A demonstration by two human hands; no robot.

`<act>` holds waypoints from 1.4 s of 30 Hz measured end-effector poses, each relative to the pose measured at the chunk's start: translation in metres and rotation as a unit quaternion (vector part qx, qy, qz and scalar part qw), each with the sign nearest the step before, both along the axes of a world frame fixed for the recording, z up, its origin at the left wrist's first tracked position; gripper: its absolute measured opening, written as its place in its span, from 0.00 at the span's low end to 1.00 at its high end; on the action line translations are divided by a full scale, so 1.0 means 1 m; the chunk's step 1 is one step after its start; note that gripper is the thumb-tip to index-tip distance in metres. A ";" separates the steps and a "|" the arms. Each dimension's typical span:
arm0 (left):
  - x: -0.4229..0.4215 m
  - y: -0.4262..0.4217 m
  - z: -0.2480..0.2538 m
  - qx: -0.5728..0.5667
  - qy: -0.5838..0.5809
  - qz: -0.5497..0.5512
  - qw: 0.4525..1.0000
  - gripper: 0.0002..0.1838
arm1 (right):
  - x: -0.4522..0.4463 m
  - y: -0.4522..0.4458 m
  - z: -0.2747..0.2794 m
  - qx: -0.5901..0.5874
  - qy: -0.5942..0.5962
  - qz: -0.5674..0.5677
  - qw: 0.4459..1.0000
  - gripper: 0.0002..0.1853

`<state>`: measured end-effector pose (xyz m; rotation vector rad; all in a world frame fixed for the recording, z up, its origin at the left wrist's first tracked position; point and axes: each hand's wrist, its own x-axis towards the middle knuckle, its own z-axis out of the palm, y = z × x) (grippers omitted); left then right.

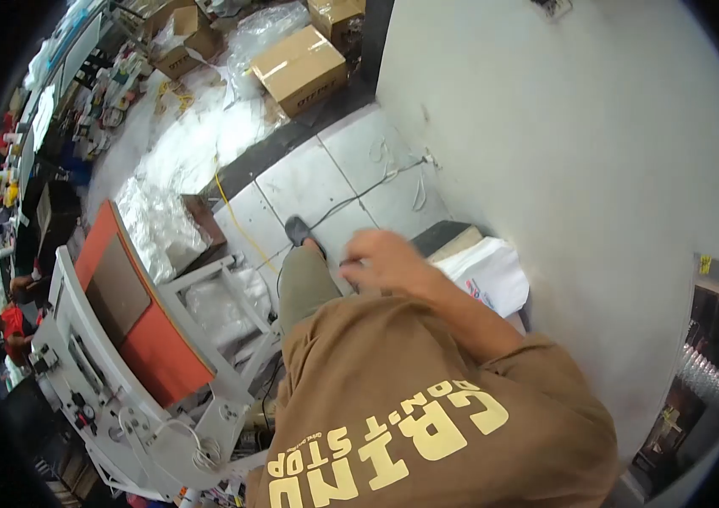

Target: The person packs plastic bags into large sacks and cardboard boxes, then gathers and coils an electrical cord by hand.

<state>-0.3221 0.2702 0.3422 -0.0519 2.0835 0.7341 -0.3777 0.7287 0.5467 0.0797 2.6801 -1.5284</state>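
Note:
My right hand [383, 261] is in front of my body, with its fingers curled. A small dark patch shows at the fingertips, but whether it is a held object is unclear. The forearm crosses above my brown T-shirt [410, 372], which has yellow lettering. Just beyond the wrist, a white cloth with a red and blue print [486, 275] lies on a stack against the wall. My left hand is out of view.
At left stands a heat press machine [148, 330] with an orange pad. Cardboard boxes [300, 68] and clear plastic wrap [156, 224] are on the floor. A dark cable [359, 196] runs across the tiles near my shoe [296, 229]. A pale wall [580, 152] rises at right.

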 end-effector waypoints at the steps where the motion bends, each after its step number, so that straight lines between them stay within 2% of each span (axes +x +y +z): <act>1: -0.005 -0.036 -0.029 0.011 -0.029 -0.007 0.999 0.23 | 0.001 0.033 -0.024 0.014 -0.033 -0.071 0.997 0.14; 2: -0.019 -0.059 -0.066 0.023 -0.017 -0.038 0.999 0.23 | 0.006 0.071 -0.046 0.091 -0.078 -0.147 0.982 0.14; 3: -0.039 -0.074 -0.102 0.050 0.015 -0.051 0.997 0.23 | 0.009 0.108 -0.048 0.071 -0.121 -0.266 0.954 0.15; 4: -0.084 -0.022 -0.059 0.015 -0.040 -0.008 0.999 0.22 | 0.016 0.149 -0.047 0.147 -0.106 -0.344 0.921 0.14; 5: -0.138 0.052 0.012 -0.023 -0.091 0.035 0.995 0.21 | 0.022 0.185 -0.034 0.208 -0.078 -0.401 0.889 0.14; 6: -0.169 0.057 -0.016 0.038 -0.136 0.128 0.982 0.21 | 0.036 0.228 -0.039 0.238 -0.050 -0.462 0.853 0.15; 7: -0.212 0.083 -0.013 0.023 -0.149 0.093 0.984 0.19 | 0.047 0.256 -0.029 0.314 -0.039 -0.489 0.813 0.16; 8: -0.251 0.103 -0.025 0.023 -0.112 0.064 0.991 0.21 | 0.053 0.275 -0.014 0.344 -0.064 -0.524 0.777 0.17; 10: -0.332 0.148 -0.043 0.052 -0.069 0.030 0.996 0.21 | 0.051 0.290 0.015 0.257 -0.093 -0.602 0.750 0.19; 12: -0.412 0.183 -0.083 0.112 -0.048 0.033 0.992 0.20 | 0.032 0.291 0.033 0.230 -0.191 -0.637 0.711 0.21; 14: -0.475 0.237 -0.074 0.107 0.011 0.011 0.994 0.17 | 0.042 0.295 0.026 0.240 -0.196 -0.637 0.706 0.22; 15: -0.503 0.259 -0.075 0.137 0.007 0.026 0.990 0.17 | 0.047 0.300 0.018 0.237 -0.189 -0.643 0.704 0.23; 17: -0.551 0.306 -0.052 0.120 0.025 -0.024 0.992 0.18 | 0.051 0.304 0.010 0.237 -0.177 -0.646 0.704 0.24; 19: -0.592 0.328 -0.077 0.151 0.002 -0.026 0.988 0.17 | 0.053 0.298 0.010 0.236 -0.169 -0.655 0.697 0.24; 20: -0.604 0.337 -0.093 0.187 -0.014 -0.015 0.982 0.17 | 0.053 0.299 0.011 0.237 -0.167 -0.654 0.699 0.24; 24: -0.633 0.366 -0.099 0.213 -0.048 -0.024 0.975 0.17 | 0.042 0.298 0.019 0.222 -0.214 -0.657 0.688 0.23; 26: -0.627 0.372 -0.102 0.184 -0.022 -0.017 0.982 0.17 | 0.032 0.296 0.023 0.223 -0.214 -0.663 0.681 0.23; 28: -0.612 0.364 -0.130 0.167 -0.028 -0.021 0.985 0.16 | 0.037 0.294 0.022 0.225 -0.219 -0.670 0.673 0.23; 32: -0.559 0.322 -0.187 0.012 -0.125 -0.034 0.992 0.17 | 0.056 0.304 0.014 0.210 -0.203 -0.674 0.678 0.23; 37: -0.516 0.280 -0.172 -0.050 -0.256 0.023 0.965 0.16 | 0.047 0.305 0.020 0.217 -0.193 -0.668 0.685 0.23; 42: -0.536 0.280 -0.139 0.004 -0.219 0.039 0.975 0.16 | 0.043 0.297 0.021 0.173 -0.203 -0.683 0.680 0.23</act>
